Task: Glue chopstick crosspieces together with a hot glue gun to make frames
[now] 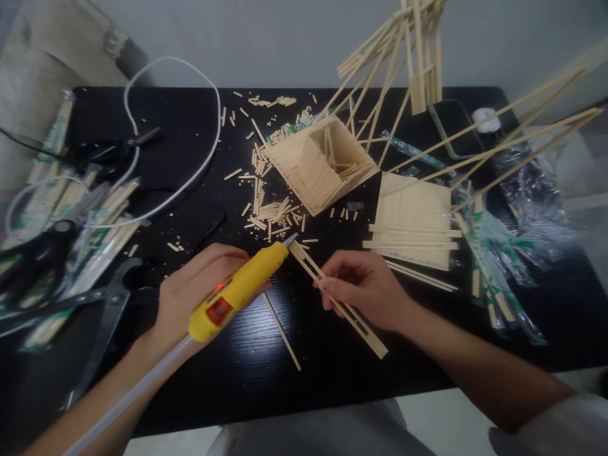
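Observation:
My left hand (190, 292) is wrapped round a yellow hot glue gun (240, 288), whose metal tip points up and to the right. A red light glows on its side, and a pale rod or cord trails from its back end over my forearm. The tip meets or nearly meets the far end of a narrow frame of joined wooden sticks (351, 316). My right hand (363, 288) pinches this frame near its middle, thumb on top. One loose stick (282, 332) lies on the table between my hands.
Beyond my hands stands a box built of sticks (327, 168), with short offcuts (275, 212) scattered around. A flat stick panel (413, 209) and tall stick frames (394, 57) are at the right. Scissors (52, 240), pliers (114, 297), a white cable (218, 107) and wrapped chopsticks (102, 234) lie left.

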The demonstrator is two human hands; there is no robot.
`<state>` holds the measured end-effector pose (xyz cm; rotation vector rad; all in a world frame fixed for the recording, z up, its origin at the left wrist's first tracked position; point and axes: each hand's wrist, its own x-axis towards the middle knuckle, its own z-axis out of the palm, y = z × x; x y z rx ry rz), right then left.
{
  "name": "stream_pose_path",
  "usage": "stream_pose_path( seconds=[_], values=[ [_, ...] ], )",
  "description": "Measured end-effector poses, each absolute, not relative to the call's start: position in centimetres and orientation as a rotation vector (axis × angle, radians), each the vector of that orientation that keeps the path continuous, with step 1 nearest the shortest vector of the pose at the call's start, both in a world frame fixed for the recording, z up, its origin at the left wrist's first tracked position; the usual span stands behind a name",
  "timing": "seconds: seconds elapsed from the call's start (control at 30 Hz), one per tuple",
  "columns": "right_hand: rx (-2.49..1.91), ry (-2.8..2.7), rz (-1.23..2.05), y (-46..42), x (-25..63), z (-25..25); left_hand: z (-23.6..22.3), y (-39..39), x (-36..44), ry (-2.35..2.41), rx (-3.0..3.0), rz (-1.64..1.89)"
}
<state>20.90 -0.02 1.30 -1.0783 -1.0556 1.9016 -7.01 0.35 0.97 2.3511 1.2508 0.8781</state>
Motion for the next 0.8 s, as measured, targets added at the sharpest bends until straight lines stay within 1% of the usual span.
stream_pose_path(
  seconds=[0.37,0.8],
  values=[
    [-1.114,-1.068,1.896,-0.04,20.98,1.26,1.22,0.4,-7.05,1.214,2.377,0.89],
    [-1.064,-1.041,1.943,0.05,21.02,1.26,1.15,-0.2,-7.14,1.061,2.398,0.767]
  ],
)
